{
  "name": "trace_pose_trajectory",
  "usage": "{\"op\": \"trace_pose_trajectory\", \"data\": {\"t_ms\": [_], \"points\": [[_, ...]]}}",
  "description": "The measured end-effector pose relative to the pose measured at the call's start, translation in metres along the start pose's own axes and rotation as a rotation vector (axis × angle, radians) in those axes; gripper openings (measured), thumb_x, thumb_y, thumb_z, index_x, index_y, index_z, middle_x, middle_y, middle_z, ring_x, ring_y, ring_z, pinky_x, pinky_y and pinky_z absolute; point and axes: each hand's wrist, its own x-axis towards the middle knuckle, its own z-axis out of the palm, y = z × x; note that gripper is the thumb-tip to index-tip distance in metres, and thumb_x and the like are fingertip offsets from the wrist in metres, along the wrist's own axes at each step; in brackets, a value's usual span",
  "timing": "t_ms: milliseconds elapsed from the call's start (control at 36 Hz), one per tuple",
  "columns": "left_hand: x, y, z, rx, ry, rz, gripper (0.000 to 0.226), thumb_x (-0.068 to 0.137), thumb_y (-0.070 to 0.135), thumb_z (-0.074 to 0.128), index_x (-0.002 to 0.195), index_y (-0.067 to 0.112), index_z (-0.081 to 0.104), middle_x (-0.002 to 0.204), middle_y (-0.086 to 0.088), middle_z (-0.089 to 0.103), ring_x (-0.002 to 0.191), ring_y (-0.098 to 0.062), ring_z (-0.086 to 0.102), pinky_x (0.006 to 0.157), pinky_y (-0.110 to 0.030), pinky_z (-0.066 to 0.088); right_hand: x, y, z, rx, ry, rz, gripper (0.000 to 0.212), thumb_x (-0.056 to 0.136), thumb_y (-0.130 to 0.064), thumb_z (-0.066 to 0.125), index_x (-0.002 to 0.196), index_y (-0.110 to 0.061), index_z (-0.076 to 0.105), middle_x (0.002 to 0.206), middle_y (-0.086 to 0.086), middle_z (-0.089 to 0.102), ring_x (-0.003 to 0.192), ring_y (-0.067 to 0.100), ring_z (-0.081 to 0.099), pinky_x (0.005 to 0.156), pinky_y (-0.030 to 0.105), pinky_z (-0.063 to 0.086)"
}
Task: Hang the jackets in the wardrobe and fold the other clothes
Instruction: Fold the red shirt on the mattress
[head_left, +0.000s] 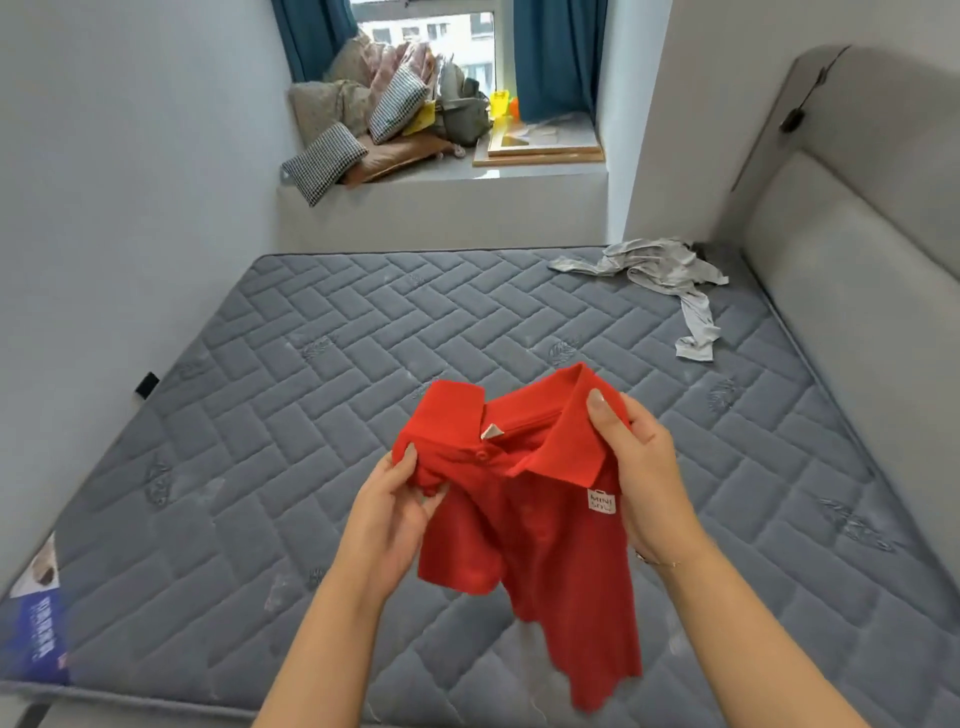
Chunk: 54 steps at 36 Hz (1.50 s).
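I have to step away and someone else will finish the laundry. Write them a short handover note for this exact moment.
Left hand: grips the red polo shirt at its left shoulder.
Right hand: pinches the collar on the other side. The shirt hangs unfolded in the air above the mattress.
Grey garment: crumpled at the far right corner of the mattress, near the headboard.
Done: no folded clothes in view.
Left: lay the red shirt flat and fold it, then deal with the grey garment. No wardrobe or jackets are in view.
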Motion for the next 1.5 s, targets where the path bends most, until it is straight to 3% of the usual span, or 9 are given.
{"op": "trace_pose_trajectory", "data": {"t_ms": [111, 222, 278, 389, 556, 722, 1000, 1222, 1500], "points": [[-0.001, -0.002, 0.006, 0.399, 0.184, 0.078, 0.022, 0.086, -0.002, 0.063, 0.095, 0.014, 0.052, 0.077, 0.002, 0.067, 0.065, -0.007, 0.062, 0.059, -0.018, 0.048, 0.001, -0.02, 0.01, 0.009, -0.051, -0.078, 0.021, 0.084, -0.042, 0.06, 0.091, -0.028, 0.073, 0.087, -0.005, 0.068, 0.081, 0.006, 0.061, 0.075, 0.02, 0.053], [-0.008, -0.004, 0.008, 0.707, 0.273, 0.069, 0.032, 0.081, -0.002, 0.071, 0.107, 0.011, 0.056, 0.103, 0.0, 0.061, 0.093, -0.012, 0.056, 0.07, -0.02, 0.042, -0.004, -0.026, 0.021, -0.056, -0.126, -0.068, 0.026, 0.085, -0.046, 0.056, 0.097, -0.029, 0.071, 0.088, -0.01, 0.068, 0.08, 0.002, 0.061, 0.071, 0.016, 0.052], [-0.014, 0.002, 0.012, 0.545, 0.229, 0.009, 0.015, 0.089, 0.016, 0.067, 0.102, 0.011, 0.06, 0.107, -0.008, 0.064, 0.092, -0.016, 0.062, 0.074, -0.025, 0.053, -0.008, -0.025, 0.024, -0.091, -0.146, -0.072, 0.03, 0.087, -0.045, 0.053, 0.102, -0.025, 0.069, 0.091, -0.01, 0.069, 0.083, 0.001, 0.062, 0.071, 0.014, 0.05], [-0.019, 0.015, 0.022, 0.219, -0.004, -0.403, 0.062, 0.084, 0.062, 0.055, 0.117, 0.009, 0.056, 0.115, -0.021, 0.066, 0.096, -0.035, 0.068, 0.083, -0.055, 0.055, -0.021, -0.022, 0.029, -0.129, -0.197, -0.091, 0.025, 0.086, -0.046, 0.053, 0.092, -0.032, 0.072, 0.084, -0.003, 0.06, 0.078, 0.009, 0.053, 0.069, 0.016, 0.048], [-0.024, -0.006, 0.033, 0.39, -0.175, -0.519, 0.031, 0.072, 0.04, 0.07, 0.089, 0.014, 0.072, 0.078, -0.006, 0.066, 0.079, -0.029, 0.068, 0.086, -0.06, 0.051, -0.035, -0.022, 0.029, -0.092, -0.239, -0.053, 0.032, 0.087, -0.031, 0.052, 0.104, -0.011, 0.07, 0.09, 0.002, 0.071, 0.083, 0.01, 0.064, 0.074, 0.018, 0.052], [-0.017, -0.016, 0.026, 0.36, -0.254, -0.611, 0.042, 0.082, 0.05, 0.065, 0.09, 0.011, 0.077, 0.085, -0.012, 0.07, 0.083, -0.035, 0.07, 0.083, -0.064, 0.051, -0.048, -0.023, 0.023, -0.172, -0.222, 0.002, 0.046, 0.086, -0.032, 0.057, 0.096, 0.013, 0.06, 0.088, 0.016, 0.057, 0.084, 0.025, 0.049, 0.069, 0.026, 0.044], [-0.009, -0.024, 0.0, 0.293, 0.039, -0.639, 0.017, 0.098, 0.022, 0.052, 0.088, 0.011, 0.06, 0.063, -0.008, 0.071, 0.051, -0.017, 0.068, 0.051, -0.037, 0.058, -0.056, -0.003, 0.006, 0.044, -0.076, 0.028, 0.033, 0.083, -0.024, 0.048, 0.076, -0.018, 0.08, 0.08, 0.0, 0.075, 0.075, 0.006, 0.069, 0.07, 0.017, 0.054], [-0.008, 0.018, -0.024, -0.126, -0.048, -0.602, 0.019, 0.078, 0.012, 0.053, 0.076, 0.001, 0.068, 0.077, -0.018, 0.073, 0.066, -0.028, 0.073, 0.058, -0.048, 0.059, -0.056, 0.008, 0.0, 0.408, 0.214, 0.13, 0.028, 0.088, -0.025, 0.051, 0.1, -0.006, 0.067, 0.1, 0.013, 0.071, 0.095, 0.022, 0.069, 0.088, 0.039, 0.055], [-0.025, 0.018, -0.018, 0.356, -0.114, -0.059, 0.018, 0.098, 0.016, 0.049, 0.105, 0.015, 0.064, 0.084, -0.002, 0.074, 0.065, -0.011, 0.068, 0.053, -0.026, 0.057, -0.044, 0.008, 0.014, 0.525, 0.306, 0.215, 0.051, 0.101, -0.032, 0.04, 0.076, -0.01, 0.078, 0.085, 0.012, 0.075, 0.078, 0.024, 0.074, 0.058, 0.037, 0.06]]}}
